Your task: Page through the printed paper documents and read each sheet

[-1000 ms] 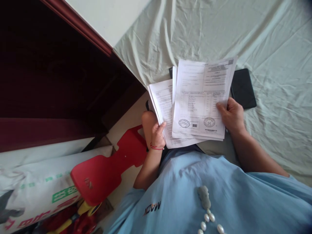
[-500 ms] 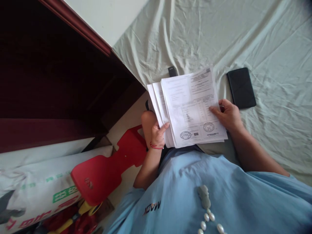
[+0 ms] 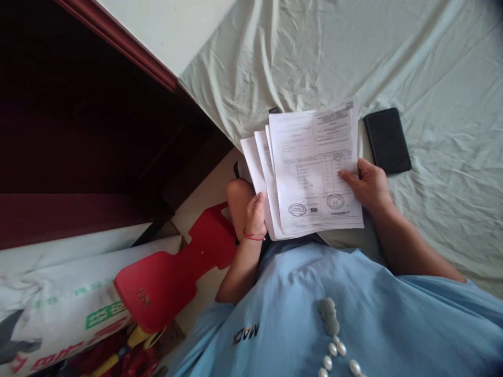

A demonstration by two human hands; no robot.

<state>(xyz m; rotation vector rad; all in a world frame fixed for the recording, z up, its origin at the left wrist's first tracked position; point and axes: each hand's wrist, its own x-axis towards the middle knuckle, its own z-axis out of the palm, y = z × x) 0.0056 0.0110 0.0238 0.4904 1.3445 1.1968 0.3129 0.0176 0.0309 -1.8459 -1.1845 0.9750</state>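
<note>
A stack of printed papers (image 3: 314, 141) is held above my lap, its sheets fanned out toward the left. Two oval stamps and a table of text show on the top sheet. My left hand (image 3: 256, 215), with a red string at its wrist, is closed on the left edge of the lower sheets, its thumb near that edge. On the right side, my right hand (image 3: 369, 183) grips the stack, thumb lying on the top sheet and the other fingers mostly hidden behind. Just right of the papers, a black phone-like flat object (image 3: 387, 141) lies on the sheet-covered bed.
A wrinkled pale green bedsheet (image 3: 444, 68) spreads ahead and to the right. A small black object (image 3: 274, 110) peeks out behind the papers. Dark wooden furniture (image 3: 98, 120) stands at left, above a red plastic seat-like piece (image 3: 157, 288) and a white printed sack (image 3: 58, 293).
The top sheets have shifted right and slightly up, widening the fan at the left. My left thumb has drawn back from the upper sheets to the lower ones' edge.
</note>
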